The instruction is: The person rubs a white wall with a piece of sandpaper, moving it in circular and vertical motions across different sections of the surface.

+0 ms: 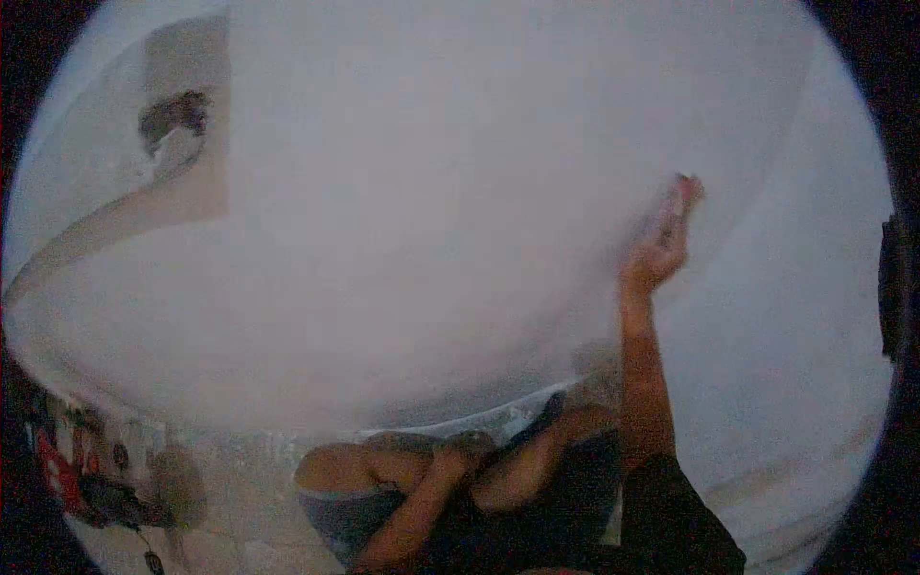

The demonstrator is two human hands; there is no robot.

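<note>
A large, smooth white surface [412,192] fills most of the view, its lower edge curving above crossed legs. My right hand [663,240] is raised at the right, in front of this surface or against it. Its fingers are drawn together around something small with a dark and reddish tip, too blurred to name. Low in the middle, my left hand [465,448] rests by the bent legs [527,470]. Dimness and blur hide its fingers, and nothing can be made out in it.
At the lower left lie a red item [59,474] and dark items with a cord on a pale tiled floor [273,508]. A dark, blurred shape [174,120] shows at the upper left. Another dark object [891,287] stands at the right edge.
</note>
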